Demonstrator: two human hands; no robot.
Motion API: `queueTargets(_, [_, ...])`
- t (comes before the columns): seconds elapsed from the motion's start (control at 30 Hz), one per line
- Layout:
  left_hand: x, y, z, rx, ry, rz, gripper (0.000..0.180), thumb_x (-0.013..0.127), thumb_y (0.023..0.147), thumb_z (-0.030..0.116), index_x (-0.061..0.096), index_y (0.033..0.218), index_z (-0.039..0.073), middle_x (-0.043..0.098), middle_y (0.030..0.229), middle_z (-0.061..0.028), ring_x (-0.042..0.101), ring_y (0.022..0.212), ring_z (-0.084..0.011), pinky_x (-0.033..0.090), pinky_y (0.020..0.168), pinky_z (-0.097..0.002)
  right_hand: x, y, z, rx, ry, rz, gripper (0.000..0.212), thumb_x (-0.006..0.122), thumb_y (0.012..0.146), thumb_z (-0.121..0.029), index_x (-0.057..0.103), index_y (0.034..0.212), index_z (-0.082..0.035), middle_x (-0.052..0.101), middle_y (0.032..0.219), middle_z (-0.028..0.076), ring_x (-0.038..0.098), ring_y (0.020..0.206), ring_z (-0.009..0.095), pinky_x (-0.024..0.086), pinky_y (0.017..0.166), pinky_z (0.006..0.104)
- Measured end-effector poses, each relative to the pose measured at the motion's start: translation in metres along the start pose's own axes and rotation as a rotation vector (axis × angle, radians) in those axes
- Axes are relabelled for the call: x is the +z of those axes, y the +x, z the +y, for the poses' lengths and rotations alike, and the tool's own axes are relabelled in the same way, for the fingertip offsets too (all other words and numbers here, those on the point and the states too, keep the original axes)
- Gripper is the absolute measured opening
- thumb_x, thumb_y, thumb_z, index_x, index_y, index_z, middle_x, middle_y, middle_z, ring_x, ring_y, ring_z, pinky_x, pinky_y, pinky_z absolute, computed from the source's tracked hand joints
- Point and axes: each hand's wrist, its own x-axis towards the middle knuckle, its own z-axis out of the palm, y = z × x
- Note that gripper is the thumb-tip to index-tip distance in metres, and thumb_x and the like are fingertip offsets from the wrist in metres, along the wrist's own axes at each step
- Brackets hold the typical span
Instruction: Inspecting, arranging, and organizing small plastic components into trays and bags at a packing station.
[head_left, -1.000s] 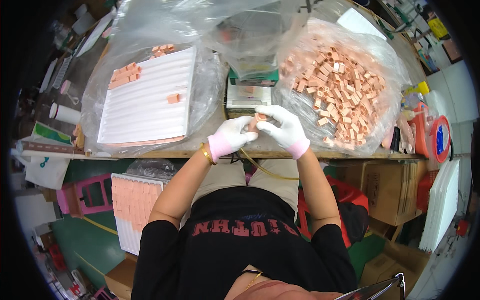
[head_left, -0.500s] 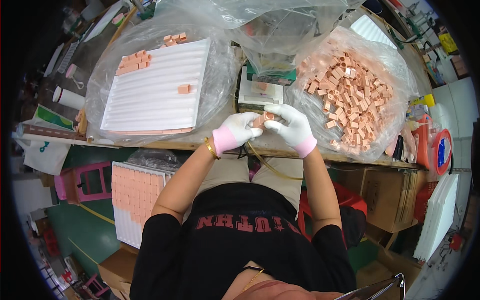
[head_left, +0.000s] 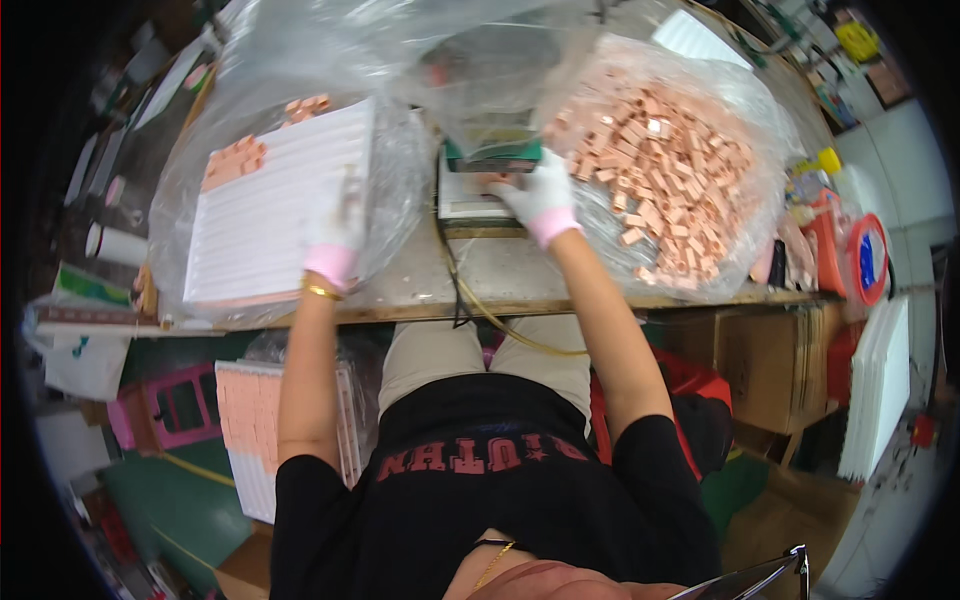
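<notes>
My left hand (head_left: 338, 225), in a white glove with a pink cuff, is over the right part of a white ribbed tray (head_left: 270, 220). Motion smears its fingers, so I cannot tell what they hold. My right hand (head_left: 545, 195), gloved the same way, reaches to a small bench device (head_left: 495, 158) with a green front. Its thumb and fingers close on a small peach-coloured hollow block (head_left: 492, 180) at the device's pale base; the green part hides some of the fingers. Several like blocks (head_left: 236, 160) lie on the tray's far left corner.
A big heap of peach blocks (head_left: 670, 170) lies on clear plastic at the right. Plastic sheeting (head_left: 480, 70) hangs over the device. A yellow hose (head_left: 465, 290) runs over the table's front edge. Below left stands another tray filled with blocks (head_left: 250, 410); a red basin (head_left: 868, 262) is far right.
My hands were together before the device around a peach block. Now they are apart: the left has gone left over the tray, the right forward to the device. The whole view has shifted.
</notes>
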Motion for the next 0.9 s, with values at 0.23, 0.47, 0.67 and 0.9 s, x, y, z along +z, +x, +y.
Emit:
queueTargets(0.23, [-0.004,0.023,-0.078,0.352,0.373,0.009,0.043,0.061,0.08,0.012,0.054,0.122,0.007,0.045,0.135,-0.0192,0.035,0.129,-0.0421,0.029,0.108,-0.0487,-0.015,-0.01,-0.007,-0.1,-0.158,0.194,0.036,0.076,0.067,-0.023,0.065,0.097,-0.008,0.063,0.096,0.013,0.06,0.097,0.03,0.048,0.086,0.0385])
queueTargets(0.47, [-0.024,-0.014,-0.015,-0.119,-0.353,0.143,0.038,0.067,0.084,0.01,0.057,0.119,0.003,0.061,0.115,-0.0121,0.057,0.11,-0.0236,0.044,0.096,-0.0341,-0.135,-0.069,0.061,0.125,-0.638,-0.305,0.015,0.059,0.078,-0.014,0.068,0.09,-0.013,0.061,0.093,0.011,0.059,0.092,0.03,0.048,0.08,0.0406])
queueTargets(0.67, [0.015,-0.034,0.07,-0.256,-1.199,-0.394,0.038,0.054,0.096,0.029,0.056,0.12,0.0,0.058,0.092,-0.002,0.049,0.068,-0.0067,0.039,0.059,-0.0173,-0.13,-0.085,0.064,-0.064,-0.647,-0.241,0.019,0.067,0.075,-0.011,0.065,0.093,-0.009,0.061,0.097,0.012,0.06,0.09,0.031,0.051,0.073,0.0386])
queueTargets(0.9, [0.058,-0.039,0.095,-0.324,-1.492,-0.553,0.034,0.055,0.096,0.025,0.056,0.117,-0.001,0.058,0.094,-0.0019,0.051,0.071,-0.0057,0.039,0.058,-0.0169,-0.061,-0.059,-0.054,-0.012,0.253,-0.271,0.029,0.066,0.082,-0.015,0.058,0.108,-0.007,0.06,0.103,0.014,0.06,0.094,0.031,0.051,0.077,0.0345])
